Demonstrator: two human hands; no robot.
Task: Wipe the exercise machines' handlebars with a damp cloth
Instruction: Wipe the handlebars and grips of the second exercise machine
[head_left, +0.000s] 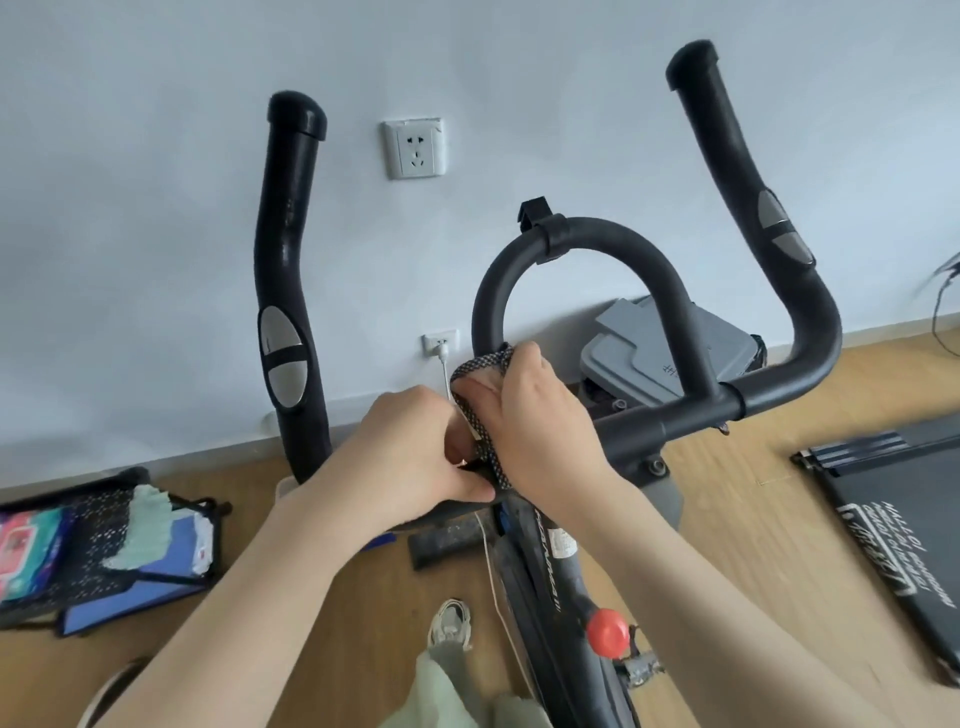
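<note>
Both hands (467, 441) press a dotted cloth (480, 410) (crumpled) onto the padded handlebar (670, 421).

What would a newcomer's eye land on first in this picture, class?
Two bare hands meet at the centre, the right hand and left hand wrapping a patterned cloth around the black handlebar. Two tall black grips rise either side, and a red knob glows below.

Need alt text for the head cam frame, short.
Both hands, left hand and right hand, press a dark patterned cloth around the base of an exercise bike's black handlebar, against a white wall above a wooden floor.
</note>
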